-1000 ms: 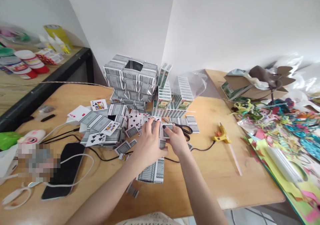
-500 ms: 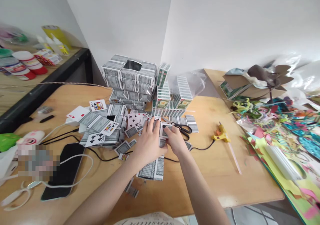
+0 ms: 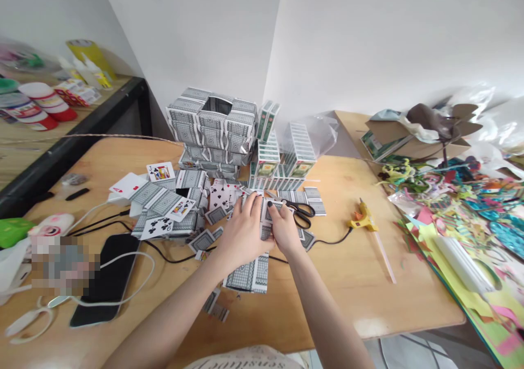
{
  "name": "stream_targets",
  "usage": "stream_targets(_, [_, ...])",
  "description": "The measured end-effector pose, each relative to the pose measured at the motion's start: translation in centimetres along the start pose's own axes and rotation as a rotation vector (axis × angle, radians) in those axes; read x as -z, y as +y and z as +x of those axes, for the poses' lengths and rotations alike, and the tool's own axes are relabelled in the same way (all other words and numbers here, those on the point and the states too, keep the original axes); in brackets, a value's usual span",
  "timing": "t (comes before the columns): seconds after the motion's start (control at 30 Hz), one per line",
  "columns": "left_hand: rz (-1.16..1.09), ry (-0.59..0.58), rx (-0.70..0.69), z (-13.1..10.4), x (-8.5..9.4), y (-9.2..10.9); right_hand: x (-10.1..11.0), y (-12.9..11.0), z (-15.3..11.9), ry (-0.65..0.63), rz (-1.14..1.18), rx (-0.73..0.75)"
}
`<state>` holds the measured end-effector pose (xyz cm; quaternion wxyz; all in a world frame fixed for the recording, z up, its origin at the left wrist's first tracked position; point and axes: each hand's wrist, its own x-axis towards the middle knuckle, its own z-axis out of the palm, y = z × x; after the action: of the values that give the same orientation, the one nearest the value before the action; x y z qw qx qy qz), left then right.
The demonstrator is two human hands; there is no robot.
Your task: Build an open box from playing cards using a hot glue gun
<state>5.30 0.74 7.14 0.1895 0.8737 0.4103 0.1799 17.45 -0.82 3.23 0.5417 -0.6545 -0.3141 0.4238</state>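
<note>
Your left hand [image 3: 242, 235] lies open, fingers spread, over the card piece [image 3: 247, 276], mid-table. Your right hand [image 3: 286, 231] thumbs its far part; can't tell if gripping. Scissors [image 3: 303, 213] just right.

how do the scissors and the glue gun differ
The scissors have black handles; the glue gun is yellow. The scissors lie near the right hand; the glue gun lies farther right. The glue gun has a black cord; the scissors have none. Both lie on the table.
</note>
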Motion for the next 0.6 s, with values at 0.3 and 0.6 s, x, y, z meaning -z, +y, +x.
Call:
stream_targets(0.3, [-0.012, 0.017, 0.004, 0.03, -0.04, -0.06, 0.75, -0.40, -0.04, -0.084, -0.014, -0.028])
stream_targets(0.6, [-0.024, 0.045, -0.008, 0.11, -0.21, 0.36, 0.84, -1.00, 0.00, -0.158, 0.145, -0.215])
